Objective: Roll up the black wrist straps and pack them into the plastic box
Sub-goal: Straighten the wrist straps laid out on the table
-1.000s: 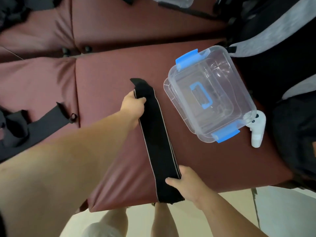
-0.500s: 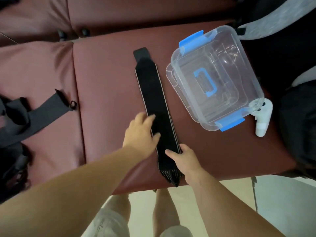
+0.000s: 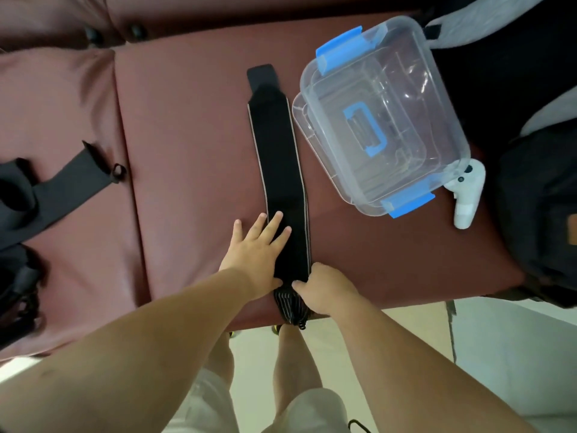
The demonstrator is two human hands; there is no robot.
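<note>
One strap (image 3: pixel 278 157) lies smoothed on the desk (image 3: pixel 193 120) beside the box (image 3: pixel 443 98). Our left hand (image 3: pixel 259 248) has slid back and presses it, fingers spread; our right hand (image 3: pixel 324 289) pinches its near end, so rolling can start.

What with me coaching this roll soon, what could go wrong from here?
1. The black wrist strap has its near end right at the edge of the bench, where the right hand pinches it; a starting roll could slip off.
2. The left hand presses mostly the strap's left side, so the roll may wind crooked.
</note>
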